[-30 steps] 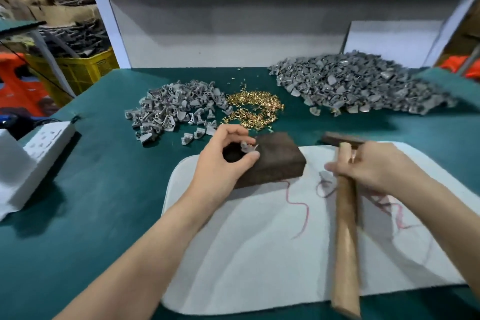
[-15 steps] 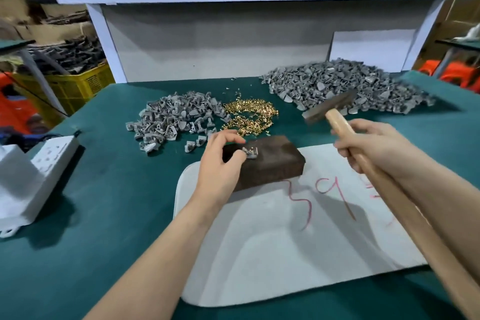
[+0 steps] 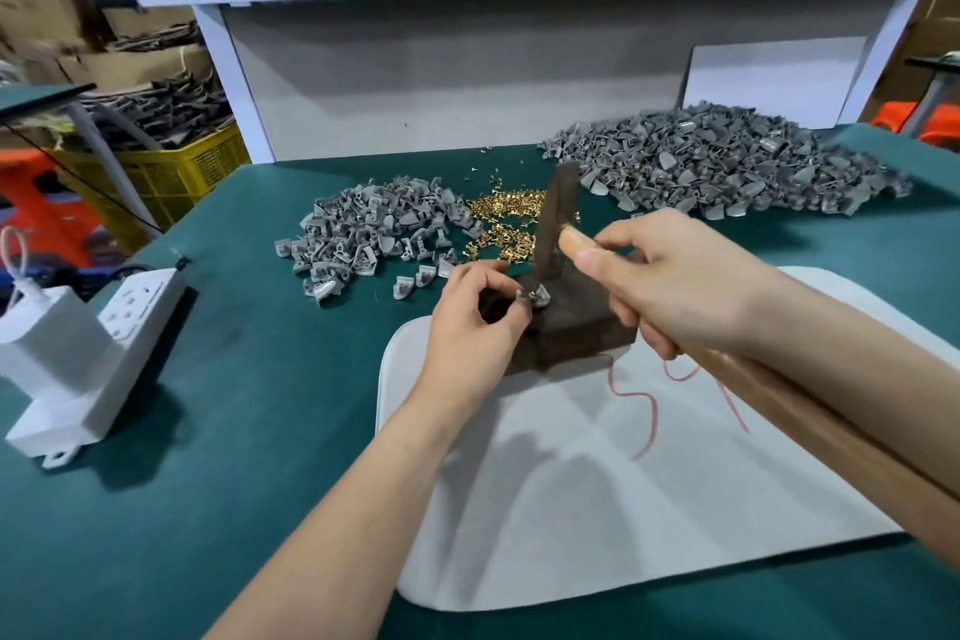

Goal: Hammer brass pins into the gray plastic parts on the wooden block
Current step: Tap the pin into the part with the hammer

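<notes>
A: Layout?
B: Green surface [image 3: 234, 431], white mat [image 3: 571, 509] on it. Far right, big pile of gray plastic parts [image 3: 727, 166]; far left, smaller pile [image 3: 374, 229]; brass pins [image 3: 504, 224] heaped between.
A: Block?
B: The wooden block [image 3: 582, 333] sits on the mat's far edge. The hammer [image 3: 553, 234] has its head down on the block, right hand [image 3: 680, 286] fingers wrapped round the handle. The left hand [image 3: 472, 333] fingers pinch one gray part [image 3: 537, 295] on the block top, at the hammer face.

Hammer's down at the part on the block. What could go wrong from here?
The left hand pinches the gray part close beside the hammer; a slightly off blow could hit fingertips.
The part is small; a glancing strike might flick it off the wooden block.
</notes>
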Available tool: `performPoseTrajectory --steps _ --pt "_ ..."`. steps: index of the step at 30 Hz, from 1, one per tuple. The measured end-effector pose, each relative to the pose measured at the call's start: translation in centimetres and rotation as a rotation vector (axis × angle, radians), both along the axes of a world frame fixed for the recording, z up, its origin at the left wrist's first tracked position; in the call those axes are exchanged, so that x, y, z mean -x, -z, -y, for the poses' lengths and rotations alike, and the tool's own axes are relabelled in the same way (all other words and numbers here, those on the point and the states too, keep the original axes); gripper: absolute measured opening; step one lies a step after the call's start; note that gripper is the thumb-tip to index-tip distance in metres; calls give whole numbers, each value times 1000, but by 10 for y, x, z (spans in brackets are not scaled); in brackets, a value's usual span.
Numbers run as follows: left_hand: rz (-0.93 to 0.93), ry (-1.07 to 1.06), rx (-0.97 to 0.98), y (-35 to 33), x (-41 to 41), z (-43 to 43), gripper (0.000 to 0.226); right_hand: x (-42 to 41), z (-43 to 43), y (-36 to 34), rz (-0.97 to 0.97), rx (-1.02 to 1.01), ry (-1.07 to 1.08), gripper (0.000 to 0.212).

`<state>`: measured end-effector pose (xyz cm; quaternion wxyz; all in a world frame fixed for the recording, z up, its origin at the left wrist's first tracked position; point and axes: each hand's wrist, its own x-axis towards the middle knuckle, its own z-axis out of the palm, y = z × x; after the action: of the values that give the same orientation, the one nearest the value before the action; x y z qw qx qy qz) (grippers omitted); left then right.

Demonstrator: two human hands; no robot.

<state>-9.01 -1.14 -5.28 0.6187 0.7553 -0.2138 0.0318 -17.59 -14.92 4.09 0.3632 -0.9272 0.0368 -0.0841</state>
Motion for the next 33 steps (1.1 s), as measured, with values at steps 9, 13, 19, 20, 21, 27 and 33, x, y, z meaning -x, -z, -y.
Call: performPoseTrajectory --steps 9,13,19,20,21,27,33 --pt "-16 1 15 0 -1 1 27 2 -3 -4 -21 39 -7 48" --pt "-24 -10 5 0 -1 1 22 4 -1 -21 83 71 15 50" --pt "-39 -7 31 0 -2 -2 24 3 -12 -5 -61 157 35 48" --pt "-42 -4 44 0 -2 -2 24 4 -11 -7 -71 172 38 47" --pt "-37 -3 48 1 -2 -1 24 5 -9 -12 -43 185 53 47" --pt "-17 -13 35 1 -4 -1 22 3 -14 -18 20 305 48 45" --pt "-25 13 54 1 -4 -2 26 2 -9 -30 81 282 74 48"
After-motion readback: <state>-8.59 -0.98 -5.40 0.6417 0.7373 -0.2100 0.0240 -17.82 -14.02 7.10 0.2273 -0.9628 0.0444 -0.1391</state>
